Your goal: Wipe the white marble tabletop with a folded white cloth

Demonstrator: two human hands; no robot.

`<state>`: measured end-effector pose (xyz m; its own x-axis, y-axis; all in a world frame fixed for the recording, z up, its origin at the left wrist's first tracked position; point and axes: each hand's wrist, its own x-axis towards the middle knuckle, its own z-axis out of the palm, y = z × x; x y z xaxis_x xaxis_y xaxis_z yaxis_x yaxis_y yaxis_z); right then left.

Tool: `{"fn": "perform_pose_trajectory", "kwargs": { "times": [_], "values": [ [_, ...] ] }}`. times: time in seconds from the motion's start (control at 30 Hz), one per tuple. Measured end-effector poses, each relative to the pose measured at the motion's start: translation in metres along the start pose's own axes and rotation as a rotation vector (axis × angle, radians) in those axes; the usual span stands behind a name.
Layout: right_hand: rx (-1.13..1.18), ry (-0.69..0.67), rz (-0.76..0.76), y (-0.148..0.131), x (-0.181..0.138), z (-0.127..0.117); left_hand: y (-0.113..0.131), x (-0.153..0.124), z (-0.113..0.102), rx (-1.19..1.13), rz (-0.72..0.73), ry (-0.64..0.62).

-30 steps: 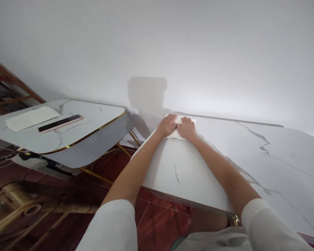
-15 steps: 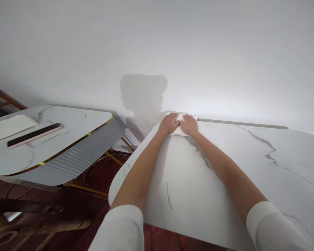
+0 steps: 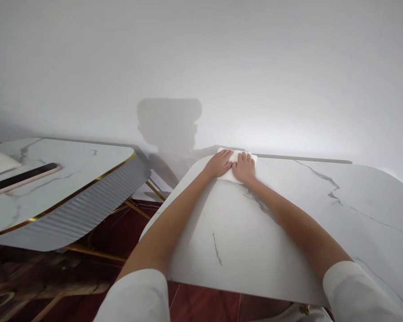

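A white cloth [image 3: 229,177] lies on the far left part of a white marble-patterned table [image 3: 201,250], close to the wall. My left hand [image 3: 220,163] rests palm down on its left half, fingers stretched toward the wall. Beside it, my right hand [image 3: 244,168] presses on the right half with fingers extended and slightly apart. The two thumbs nearly meet in the middle. Cloth edges show around both hands; the part under the palms is hidden.
A white wall [image 3: 201,53] rises behind the table. To the left stands a second marble-patterned table [image 3: 77,163] with gold trim and a ribbed grey side. A black and pink flat object [image 3: 23,178] lies on it. Dark red flooring [image 3: 201,304] shows below.
Both hands and the cloth have moved slightly right along the table and a little toward me. More of the cloth's front edge shows. The view has turned slightly right.
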<state>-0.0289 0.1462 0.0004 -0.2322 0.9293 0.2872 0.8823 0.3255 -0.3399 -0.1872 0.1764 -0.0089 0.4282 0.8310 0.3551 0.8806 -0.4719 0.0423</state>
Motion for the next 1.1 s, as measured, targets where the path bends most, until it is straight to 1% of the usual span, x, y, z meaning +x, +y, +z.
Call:
{"fn": "perform_pose_trajectory", "kwargs": {
  "times": [0.17, 0.47, 0.67, 0.9, 1.0, 1.1],
  "values": [
    [-0.019, -0.024, 0.011, -0.011, -0.029, -0.007, 0.014, -0.026, -0.012, -0.027, 0.032, -0.014],
    [-0.043, 0.028, -0.008, -0.034, -0.096, -0.019, 0.042, -0.084, -0.029, -0.026, 0.038, -0.035],
    [-0.024, -0.043, -0.053, -0.051, -0.141, -0.034, 0.060, -0.131, -0.043, -0.011, 0.042, -0.020],
    [0.045, -0.077, -0.100, -0.069, -0.187, -0.043, 0.080, -0.183, -0.061, 0.035, 0.027, -0.032],
    [0.063, -0.120, -0.120, -0.074, -0.202, -0.049, 0.090, -0.200, -0.068, 0.044, 0.007, -0.058],
    [0.070, -0.152, -0.154, -0.074, -0.213, -0.056, 0.102, -0.210, -0.073, 0.046, -0.033, -0.064]
  ]
}}
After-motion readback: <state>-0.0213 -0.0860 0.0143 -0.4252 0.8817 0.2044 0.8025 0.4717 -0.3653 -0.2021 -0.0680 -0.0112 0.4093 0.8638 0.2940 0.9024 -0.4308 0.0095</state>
